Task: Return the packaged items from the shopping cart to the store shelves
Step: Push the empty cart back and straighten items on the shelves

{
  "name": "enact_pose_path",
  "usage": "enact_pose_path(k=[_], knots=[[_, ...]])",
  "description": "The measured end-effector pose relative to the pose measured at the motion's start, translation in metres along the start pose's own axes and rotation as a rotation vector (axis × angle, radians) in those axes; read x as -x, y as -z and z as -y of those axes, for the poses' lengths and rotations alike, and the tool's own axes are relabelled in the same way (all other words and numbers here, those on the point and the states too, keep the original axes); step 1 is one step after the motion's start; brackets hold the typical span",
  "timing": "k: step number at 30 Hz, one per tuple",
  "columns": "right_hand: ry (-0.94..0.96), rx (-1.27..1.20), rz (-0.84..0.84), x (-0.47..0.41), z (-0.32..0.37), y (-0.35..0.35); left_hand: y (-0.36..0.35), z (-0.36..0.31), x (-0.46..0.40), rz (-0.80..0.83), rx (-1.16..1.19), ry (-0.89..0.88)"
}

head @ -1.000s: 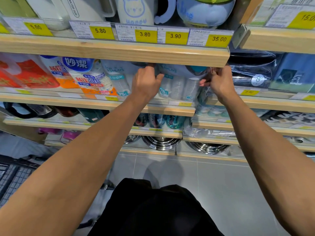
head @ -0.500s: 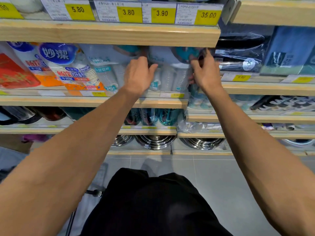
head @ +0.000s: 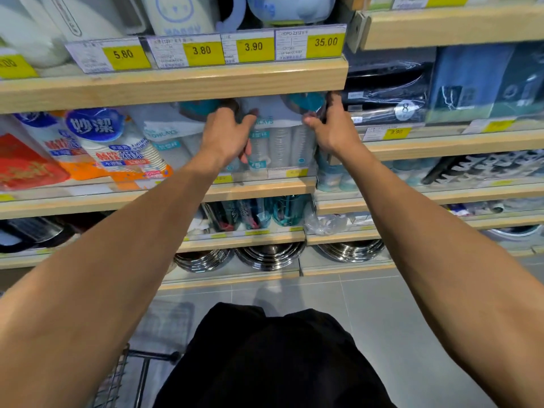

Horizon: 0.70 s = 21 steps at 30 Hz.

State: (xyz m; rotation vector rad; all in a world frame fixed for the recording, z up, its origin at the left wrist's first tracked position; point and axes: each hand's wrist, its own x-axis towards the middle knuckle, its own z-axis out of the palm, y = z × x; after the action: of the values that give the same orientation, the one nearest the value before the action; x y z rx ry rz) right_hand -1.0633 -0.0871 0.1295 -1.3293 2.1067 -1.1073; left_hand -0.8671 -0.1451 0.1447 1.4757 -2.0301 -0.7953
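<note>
A clear bag of stacked plastic cups (head: 279, 142) with a teal and white label stands on the wooden shelf (head: 265, 188), under the shelf above. My left hand (head: 226, 134) grips its left side and my right hand (head: 332, 128) grips its right upper edge. A similar cup pack (head: 167, 134) stands just left of it. The top of the held pack is hidden behind the upper shelf's front board (head: 176, 83). The shopping cart (head: 117, 378) shows only as a wire corner at the bottom left.
Paper cup packs (head: 117, 142) with blue and orange print fill the shelf to the left. Dark wrapped goods (head: 388, 89) sit on the right-hand shelf. Steel bowls (head: 270, 254) and bottles (head: 282, 210) occupy lower shelves. Yellow price tags (head: 203, 51) line the upper shelf. Grey tile floor (head: 412, 319) lies below.
The view has tilted back up, showing the price tags and items above again. Both hands stay on the cup pack, which sits a little deeper and straighter on the shelf.
</note>
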Motion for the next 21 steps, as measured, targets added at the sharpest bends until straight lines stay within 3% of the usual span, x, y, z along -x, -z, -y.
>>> enact_pose_path(k=[5,11,16,19,21], knots=[[0.000,0.101,-0.001,0.003,0.007,-0.004,-0.008,0.009,0.001,-0.222,-0.108,-0.082],[0.108,0.015,-0.342,0.029,0.001,-0.009,-0.012,0.026,0.011,-0.377,0.084,-0.154],[0.112,-0.053,-0.230,0.029,0.003,-0.010,-0.005,0.039,0.019,-0.447,0.200,-0.212],[0.016,-0.186,-0.187,0.025,0.008,-0.010,0.006,0.043,0.019,-0.637,0.149,-0.131],[-0.037,-0.296,-0.142,0.023,0.012,-0.010,0.012,0.051,0.015,-0.637,0.075,-0.075]])
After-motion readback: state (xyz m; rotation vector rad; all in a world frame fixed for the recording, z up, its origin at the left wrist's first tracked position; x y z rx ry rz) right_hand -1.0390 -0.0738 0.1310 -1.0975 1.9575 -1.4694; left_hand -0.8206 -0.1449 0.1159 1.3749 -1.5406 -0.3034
